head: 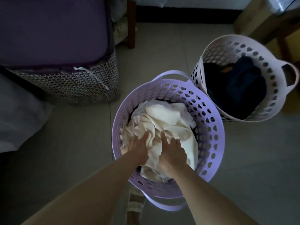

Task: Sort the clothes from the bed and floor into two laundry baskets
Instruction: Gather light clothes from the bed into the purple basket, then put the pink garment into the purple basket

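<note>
A purple laundry basket (209,132) stands on the floor below me, filled with white and cream clothes (164,117). Both of my hands are inside it. My left hand (138,148) lies flat on the cream fabric with fingers spread, pressing it down. My right hand (172,151) rests beside it on the same pile, fingers fairly straight. To the right stands a pale pink basket (274,78) holding dark navy clothes (240,85).
A bed with a purple sheet (52,30) and a patterned side (73,85) is at the upper left. Pale bedding (17,114) hangs at the left edge. Wooden furniture (266,21) stands at the upper right. Grey tiled floor (73,143) surrounds the baskets.
</note>
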A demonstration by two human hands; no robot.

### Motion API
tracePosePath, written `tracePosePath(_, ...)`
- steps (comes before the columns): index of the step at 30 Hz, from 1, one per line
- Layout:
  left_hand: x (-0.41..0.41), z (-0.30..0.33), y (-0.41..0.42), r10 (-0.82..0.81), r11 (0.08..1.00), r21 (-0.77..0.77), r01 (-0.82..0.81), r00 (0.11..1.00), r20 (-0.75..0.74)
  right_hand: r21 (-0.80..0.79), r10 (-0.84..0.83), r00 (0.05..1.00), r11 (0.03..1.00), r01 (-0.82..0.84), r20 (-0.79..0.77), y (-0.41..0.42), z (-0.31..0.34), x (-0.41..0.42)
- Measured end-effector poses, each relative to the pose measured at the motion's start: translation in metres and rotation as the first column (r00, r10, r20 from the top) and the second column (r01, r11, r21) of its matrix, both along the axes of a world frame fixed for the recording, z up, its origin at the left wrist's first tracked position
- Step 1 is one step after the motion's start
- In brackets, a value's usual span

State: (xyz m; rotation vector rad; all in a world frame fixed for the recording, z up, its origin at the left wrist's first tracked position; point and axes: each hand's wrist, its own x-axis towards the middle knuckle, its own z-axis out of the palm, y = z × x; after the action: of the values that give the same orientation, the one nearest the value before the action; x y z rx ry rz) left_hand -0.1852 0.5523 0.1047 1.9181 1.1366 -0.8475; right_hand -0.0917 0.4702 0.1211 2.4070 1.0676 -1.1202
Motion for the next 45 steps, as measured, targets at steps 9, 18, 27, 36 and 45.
tracePosePath(9, -0.046, 0.074, 0.043, 0.155, 0.982, 0.091, -0.167, 0.980, 0.123, 0.077, 0.125, 0.989, 0.988, -0.131, 0.081, 0.043, 0.070, -0.034)
tracePosePath(18, -0.152, 0.112, 0.096, 0.375, 0.909, 0.164, -0.384, 0.923, 0.082, 0.117, 0.303, 0.938, 0.939, -0.324, 0.166, 0.108, 0.107, -0.113)
tracePosePath(27, -0.305, 0.138, 0.155, 0.567, 0.765, 0.344, -0.544, 0.823, 0.039, 0.269, 0.466, 0.868, 0.826, -0.496, 0.170, 0.181, 0.125, -0.238)
tracePosePath(36, -0.424, 0.155, 0.215, 0.714, 0.573, 0.518, -0.635, 0.697, 0.064, 0.362, 0.622, 0.773, 0.696, -0.620, 0.126, 0.247, 0.140, -0.347)
tracePosePath(45, -0.528, 0.172, 0.270, 0.913, 0.180, 0.493, -0.851, 0.331, 0.238, 0.429, 0.728, 0.669, 0.561, -0.708, 0.152, 0.301, 0.150, -0.441)
